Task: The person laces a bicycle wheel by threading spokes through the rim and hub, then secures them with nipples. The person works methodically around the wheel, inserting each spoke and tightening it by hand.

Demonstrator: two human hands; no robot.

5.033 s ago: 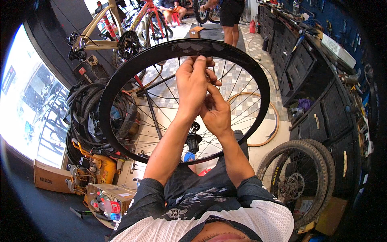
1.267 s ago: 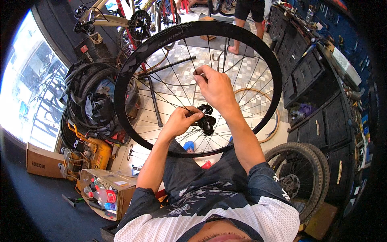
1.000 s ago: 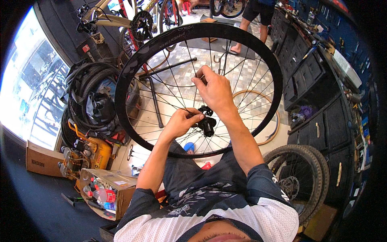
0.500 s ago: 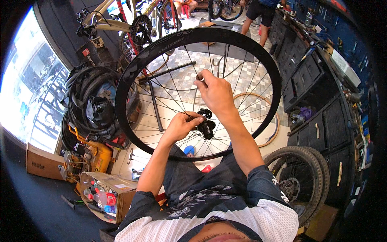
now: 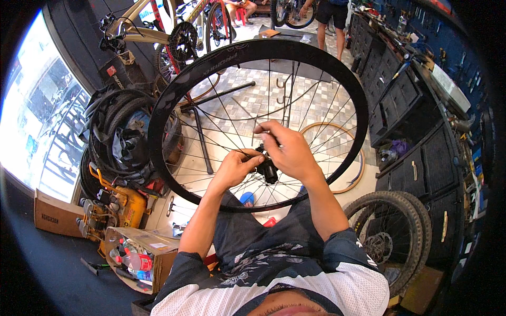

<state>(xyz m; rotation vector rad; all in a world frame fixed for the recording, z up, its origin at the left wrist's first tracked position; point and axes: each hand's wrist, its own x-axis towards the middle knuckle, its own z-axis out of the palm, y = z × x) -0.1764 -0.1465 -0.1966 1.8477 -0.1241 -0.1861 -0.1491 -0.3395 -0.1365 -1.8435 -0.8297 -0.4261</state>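
Observation:
A black deep-rimmed bicycle wheel [image 5: 263, 49] leans over my lap, its lower rim against my thighs. Thin dark spokes run from its black hub [image 5: 270, 174] out to the rim. My left hand [image 5: 232, 169] is closed in a pinch on a spoke at the hub's left side. Just above the hub, my right hand [image 5: 292, 154] has its index finger bent and its thumb close by; whatever lies between them is too fine to make out. The right hand partly covers the hub's upper side.
Left of me are piled tyres [image 5: 113, 118], a yellow machine [image 5: 129, 205] and a cardboard box [image 5: 163, 245] with bottles. Two knobbly wheels [image 5: 416, 231] stand at right before dark drawers [image 5: 416, 168]. Bikes [image 5: 182, 39] and a standing person [image 5: 331, 21] are farther off.
My right hand has come down from the upper spokes to just above the hub. The left hand stays at the hub. The wheel has turned slightly.

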